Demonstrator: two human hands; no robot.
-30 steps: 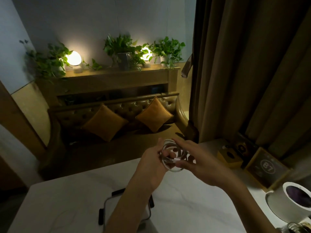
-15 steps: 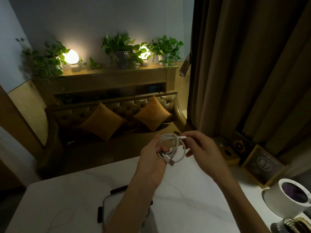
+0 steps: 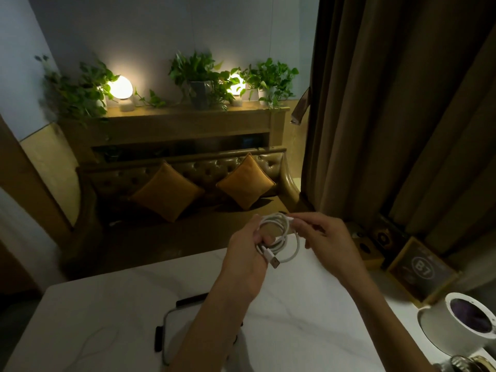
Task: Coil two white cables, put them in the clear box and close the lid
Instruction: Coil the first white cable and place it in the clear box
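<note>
The left hand (image 3: 245,252) is closed around a coiled white cable (image 3: 279,237), with the fingers wrapped over the left side of the loops. The coil is held in the air above the far edge of the white table (image 3: 308,304). 1 plug (image 3: 272,260) of the cable sticks out below the left hand and points down to the right. The right hand (image 3: 326,237) pinches the other end of the cable at the top of the coil between thumb and forefinger; the other fingers are loosely curled and hold nothing.

On the table, below the left forearm, lies the clear box (image 3: 171,318) with dark clips on its rim. The arm hides a large part of it, so I cannot tell if the lid is on it. A second thin white cable (image 3: 99,342) lies loose on the table, left of the box, faint in the dim light.

At the right edge of the table stands a white cup (image 3: 461,334). Behind it leans a framed sign (image 3: 421,269) with "B7". Beyond the table there is a brown sofa (image 3: 188,178) with 2 orange cushions, and a brown curtain (image 3: 402,103) hangs on the right.
</note>
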